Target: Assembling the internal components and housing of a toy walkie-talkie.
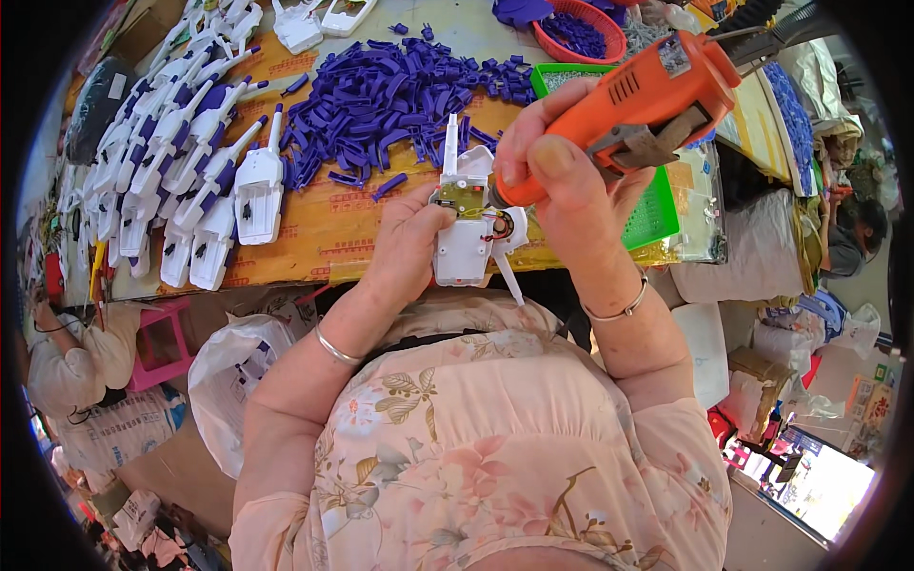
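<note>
My left hand (411,233) grips a white plastic toy housing (464,249) with a stubby antenna, held upright at the table's front edge. Inside it show a small green circuit board (461,197) and thin coloured wires. A round white part with a dark, wired centre (507,228) hangs at its right side. My right hand (562,176) is closed around an orange power screwdriver (628,105). The tool's nose points down-left at the circuit board area; whether the bit touches a screw is hidden.
Purple plastic pieces (381,100) lie heaped behind the housing. Many white housings (259,195) are stacked at the left. A green tray (657,211) stands at the right, with a red basket (617,43) of purple parts behind. A pink stool (164,344) and another person (81,357) are at the left.
</note>
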Demonstrator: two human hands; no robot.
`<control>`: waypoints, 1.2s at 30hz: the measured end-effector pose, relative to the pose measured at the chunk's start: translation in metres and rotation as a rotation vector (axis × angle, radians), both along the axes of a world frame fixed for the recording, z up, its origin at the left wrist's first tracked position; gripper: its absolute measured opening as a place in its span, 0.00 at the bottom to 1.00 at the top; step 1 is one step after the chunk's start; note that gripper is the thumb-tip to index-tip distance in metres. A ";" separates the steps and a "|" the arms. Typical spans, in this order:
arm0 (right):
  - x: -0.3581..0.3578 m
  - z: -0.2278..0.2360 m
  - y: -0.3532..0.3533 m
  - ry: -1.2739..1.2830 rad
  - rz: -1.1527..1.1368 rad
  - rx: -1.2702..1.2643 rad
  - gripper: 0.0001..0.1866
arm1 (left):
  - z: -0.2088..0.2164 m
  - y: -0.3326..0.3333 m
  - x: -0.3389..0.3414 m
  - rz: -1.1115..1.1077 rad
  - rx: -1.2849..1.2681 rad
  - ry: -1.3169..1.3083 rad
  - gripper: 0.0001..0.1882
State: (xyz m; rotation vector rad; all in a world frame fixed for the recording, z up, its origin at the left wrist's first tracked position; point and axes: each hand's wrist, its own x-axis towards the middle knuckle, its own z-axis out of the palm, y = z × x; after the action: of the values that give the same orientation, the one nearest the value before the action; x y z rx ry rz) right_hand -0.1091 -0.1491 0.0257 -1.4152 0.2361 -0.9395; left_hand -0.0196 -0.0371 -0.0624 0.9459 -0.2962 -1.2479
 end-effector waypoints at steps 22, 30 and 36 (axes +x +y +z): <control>0.001 -0.022 0.004 -0.122 0.069 0.029 0.23 | 0.003 0.000 0.002 0.005 -0.005 -0.032 0.20; 0.002 -0.017 0.005 -0.139 0.052 0.080 0.21 | -0.001 0.000 0.002 0.016 0.002 -0.061 0.19; 0.002 -0.011 0.004 -0.074 -0.078 -0.067 0.20 | 0.000 -0.001 0.002 0.006 0.019 -0.029 0.19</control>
State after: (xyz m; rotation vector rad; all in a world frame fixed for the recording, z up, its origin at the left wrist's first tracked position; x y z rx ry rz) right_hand -0.1073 -0.1452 0.0147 -1.4377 0.2073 -1.0700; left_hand -0.0173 -0.0379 -0.0629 0.9809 -0.3049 -1.2340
